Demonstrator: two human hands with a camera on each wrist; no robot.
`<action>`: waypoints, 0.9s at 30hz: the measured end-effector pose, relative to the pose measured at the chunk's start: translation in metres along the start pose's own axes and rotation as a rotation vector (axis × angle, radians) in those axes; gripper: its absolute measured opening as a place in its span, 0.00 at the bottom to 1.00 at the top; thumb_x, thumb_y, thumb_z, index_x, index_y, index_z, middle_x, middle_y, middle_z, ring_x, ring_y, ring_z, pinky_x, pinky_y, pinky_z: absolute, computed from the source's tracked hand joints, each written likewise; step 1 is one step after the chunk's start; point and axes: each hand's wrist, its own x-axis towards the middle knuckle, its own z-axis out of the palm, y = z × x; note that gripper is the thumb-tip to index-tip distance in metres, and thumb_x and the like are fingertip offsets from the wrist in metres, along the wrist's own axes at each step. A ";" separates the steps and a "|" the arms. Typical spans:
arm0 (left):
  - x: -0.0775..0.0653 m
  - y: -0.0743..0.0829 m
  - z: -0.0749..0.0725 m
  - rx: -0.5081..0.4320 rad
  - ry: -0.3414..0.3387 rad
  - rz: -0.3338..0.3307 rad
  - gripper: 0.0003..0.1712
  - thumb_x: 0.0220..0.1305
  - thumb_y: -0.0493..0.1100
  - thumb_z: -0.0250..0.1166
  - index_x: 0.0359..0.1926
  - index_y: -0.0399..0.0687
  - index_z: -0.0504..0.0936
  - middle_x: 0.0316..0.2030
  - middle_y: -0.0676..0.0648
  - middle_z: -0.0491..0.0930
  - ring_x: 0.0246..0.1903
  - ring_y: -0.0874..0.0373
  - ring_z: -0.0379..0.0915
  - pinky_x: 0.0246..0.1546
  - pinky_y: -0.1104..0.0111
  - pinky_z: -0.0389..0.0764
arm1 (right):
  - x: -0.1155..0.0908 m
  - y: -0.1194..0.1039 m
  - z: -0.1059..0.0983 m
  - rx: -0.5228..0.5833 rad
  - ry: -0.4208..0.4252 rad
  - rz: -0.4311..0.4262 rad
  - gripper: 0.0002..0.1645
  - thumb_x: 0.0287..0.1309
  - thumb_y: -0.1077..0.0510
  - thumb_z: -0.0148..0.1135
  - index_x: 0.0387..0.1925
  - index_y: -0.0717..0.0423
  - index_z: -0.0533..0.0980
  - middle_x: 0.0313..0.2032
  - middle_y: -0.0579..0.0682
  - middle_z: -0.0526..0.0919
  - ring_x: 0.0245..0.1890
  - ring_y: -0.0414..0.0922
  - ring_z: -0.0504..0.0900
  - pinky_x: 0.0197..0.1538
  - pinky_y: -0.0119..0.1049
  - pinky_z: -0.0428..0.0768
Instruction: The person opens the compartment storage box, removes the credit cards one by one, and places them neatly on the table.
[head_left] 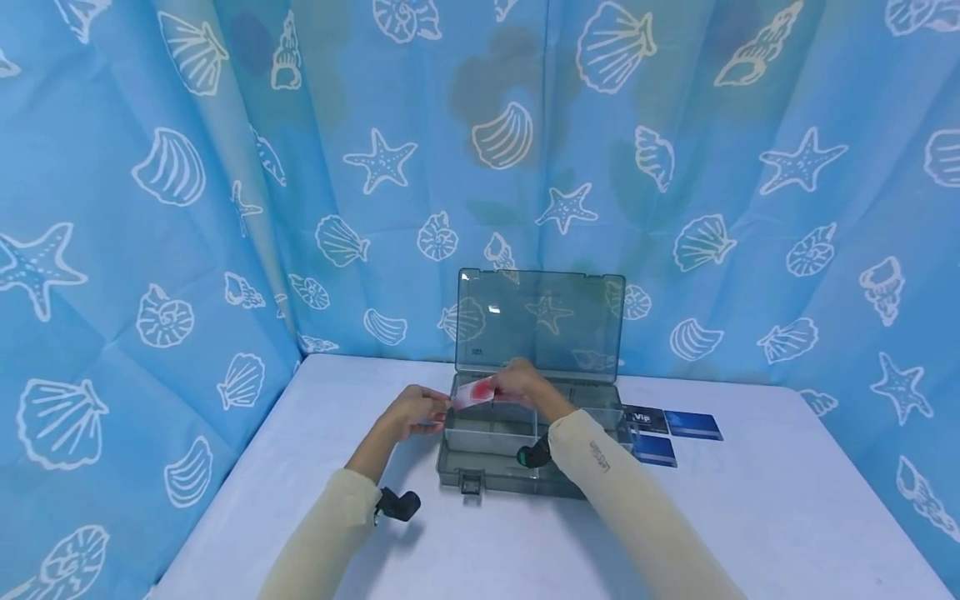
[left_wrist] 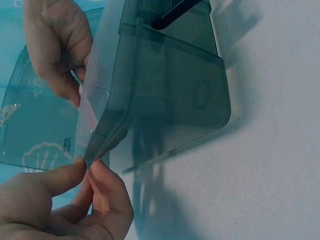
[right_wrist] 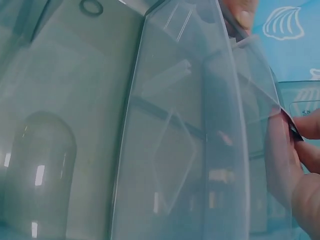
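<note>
A white card with a red patch (head_left: 474, 393) is held tilted over the left part of a grey see-through plastic organizer box (head_left: 491, 482). My left hand (head_left: 414, 410) pinches the card's left end between thumb and fingers, right at the box's left side. At the other end my right hand (head_left: 517, 383) grips the card, reaching over the box. The right wrist view shows thumb and fingertips of the right hand (right_wrist: 307, 165) on the card's dark edge. A clear divided tray (head_left: 491, 439) sits in the box, and the hinged lid (head_left: 540, 321) stands upright behind it.
On the white table (head_left: 750, 500), right of the box, lie a black Vip card (head_left: 647, 418) and two blue cards, one farther right (head_left: 693, 425) and one nearer (head_left: 655, 451). A blue shell-print curtain (head_left: 420, 183) hangs behind and along the sides. The front latch (head_left: 472, 482) hangs down.
</note>
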 end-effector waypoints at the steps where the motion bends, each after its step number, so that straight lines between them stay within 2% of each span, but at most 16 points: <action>1: -0.001 0.000 0.000 0.002 0.000 0.002 0.14 0.65 0.37 0.64 0.50 0.37 0.79 0.40 0.41 0.77 0.36 0.52 0.77 0.33 0.68 0.84 | -0.001 0.001 -0.002 0.007 0.001 -0.010 0.14 0.60 0.71 0.57 0.47 0.76 0.73 0.41 0.62 0.79 0.35 0.48 0.82 0.43 0.38 0.84; 6: -0.003 0.003 0.001 0.001 -0.012 0.010 0.14 0.66 0.37 0.63 0.51 0.36 0.78 0.40 0.41 0.77 0.36 0.52 0.76 0.33 0.67 0.84 | -0.008 -0.001 -0.015 0.042 0.029 -0.047 0.16 0.61 0.70 0.59 0.50 0.73 0.74 0.44 0.62 0.78 0.38 0.48 0.81 0.44 0.40 0.84; 15: -0.002 0.004 0.003 0.017 -0.024 0.007 0.15 0.67 0.36 0.62 0.52 0.36 0.78 0.40 0.41 0.77 0.36 0.53 0.76 0.34 0.67 0.84 | -0.024 -0.007 -0.045 0.077 0.014 -0.079 0.17 0.64 0.67 0.58 0.54 0.67 0.73 0.47 0.63 0.79 0.44 0.52 0.82 0.59 0.54 0.74; 22: -0.003 0.003 0.001 0.002 -0.028 0.007 0.15 0.66 0.36 0.62 0.52 0.36 0.78 0.42 0.40 0.77 0.38 0.51 0.76 0.36 0.66 0.84 | -0.049 -0.001 -0.074 0.045 0.026 -0.132 0.20 0.64 0.65 0.59 0.57 0.66 0.73 0.53 0.63 0.76 0.49 0.52 0.81 0.60 0.52 0.74; 27: -0.003 0.001 0.001 0.003 -0.038 0.018 0.15 0.66 0.36 0.61 0.53 0.36 0.78 0.42 0.40 0.77 0.38 0.51 0.76 0.36 0.65 0.84 | -0.067 0.013 -0.109 0.013 0.056 -0.142 0.21 0.65 0.63 0.59 0.58 0.66 0.72 0.54 0.63 0.76 0.46 0.50 0.82 0.58 0.51 0.75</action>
